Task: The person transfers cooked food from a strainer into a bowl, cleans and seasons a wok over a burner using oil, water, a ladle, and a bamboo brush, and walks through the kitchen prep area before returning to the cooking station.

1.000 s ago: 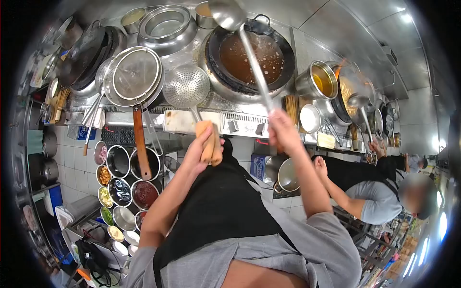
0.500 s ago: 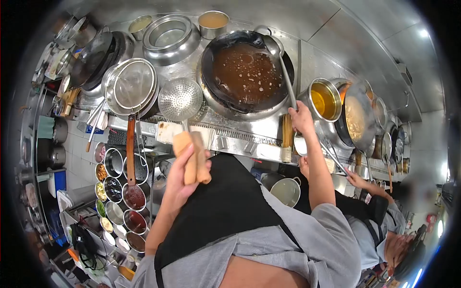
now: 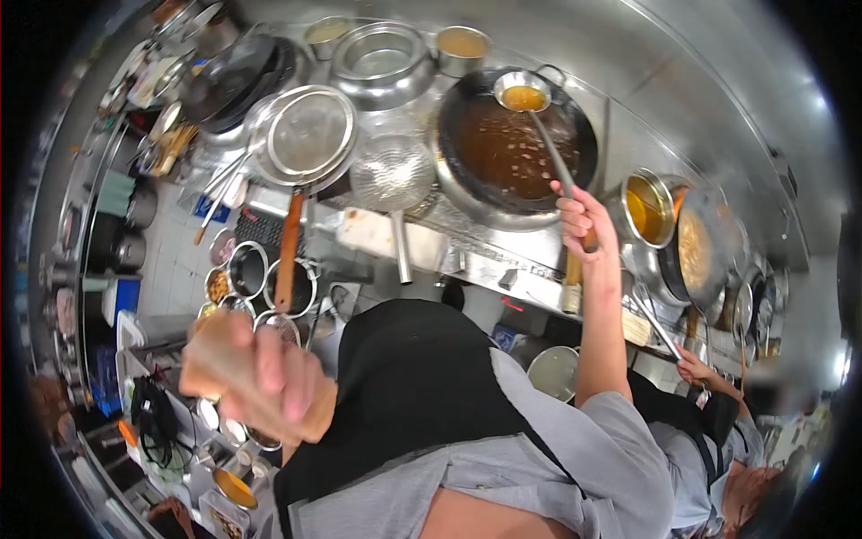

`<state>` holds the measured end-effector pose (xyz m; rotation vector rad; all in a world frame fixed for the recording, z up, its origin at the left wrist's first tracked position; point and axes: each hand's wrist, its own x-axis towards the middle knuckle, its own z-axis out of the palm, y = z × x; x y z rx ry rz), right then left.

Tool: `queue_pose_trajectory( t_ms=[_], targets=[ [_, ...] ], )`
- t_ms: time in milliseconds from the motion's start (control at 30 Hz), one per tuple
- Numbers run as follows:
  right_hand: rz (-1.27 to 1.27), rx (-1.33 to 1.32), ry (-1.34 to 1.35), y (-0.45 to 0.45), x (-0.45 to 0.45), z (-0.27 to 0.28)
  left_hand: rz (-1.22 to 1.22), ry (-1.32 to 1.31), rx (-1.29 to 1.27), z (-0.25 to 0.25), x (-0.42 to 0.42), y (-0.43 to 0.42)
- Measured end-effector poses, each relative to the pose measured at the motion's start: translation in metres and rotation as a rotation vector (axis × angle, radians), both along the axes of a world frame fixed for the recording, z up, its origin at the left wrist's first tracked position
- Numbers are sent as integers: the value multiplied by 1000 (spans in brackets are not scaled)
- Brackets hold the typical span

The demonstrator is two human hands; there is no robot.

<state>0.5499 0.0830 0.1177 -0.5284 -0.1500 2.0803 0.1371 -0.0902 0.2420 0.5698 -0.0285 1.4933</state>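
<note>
My right hand is closed round the handle of a long metal ladle. The ladle's bowl, holding orange-yellow liquid, is over the far side of a black wok of brown, bubbly liquid. Close to the camera at lower left, my left hand grips a tan folded cloth; both are smeared by motion. A perforated skimmer rests on the stove left of the wok, its handle over the front edge.
Round mesh strainers stand left of the skimmer. Behind are a metal pot and a small container. A pot of yellow liquid stands right. A co-worker's hand holds a metal handle. Several ingredient bowls lie at left.
My left hand has moved left and nearer the camera with the cloth. The ladle's bowl has turned upward and now shows orange-yellow liquid. The whole view has shifted.
</note>
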Motion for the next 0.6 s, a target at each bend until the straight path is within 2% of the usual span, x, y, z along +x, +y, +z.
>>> queue_pose_trajectory(
  t_ms=[33, 100, 167, 200, 233, 300, 367, 433, 500, 567, 600],
  targets=[
    [16, 5, 23, -1, -16, 11, -49, 9, 202, 9, -22, 3],
    [84, 3, 92, 1, -49, 24, 74, -55, 392, 47, -45, -21],
    [101, -2, 126, 2, -87, 32, 100, -205, 824, 84, -34, -14],
    [134, -25, 170, 5, -105, 34, 393, 214, 1094, 76, -63, -33],
    [164, -52, 214, 8, -122, 36, 401, 217, 1087, 86, -74, -36],
    [185, -77, 220, 14, -157, 36, -151, 97, 1160, 115, -95, -37],
    [298, -71, 149, 25, -185, 30, -162, 15, 1141, 108, -113, -37],
    [369, -52, -18, 37, -212, 16, -200, -134, 1116, 99, -126, -37],
    [388, 144, -609, 43, -240, 3, -247, -286, 1083, 87, -134, -37],
    [492, 484, -1275, 29, -264, -1, -159, -195, 859, 63, -147, -47],
    [357, 570, -1304, 23, -269, -21, -161, -114, 759, 47, -159, -44]
  ],
)
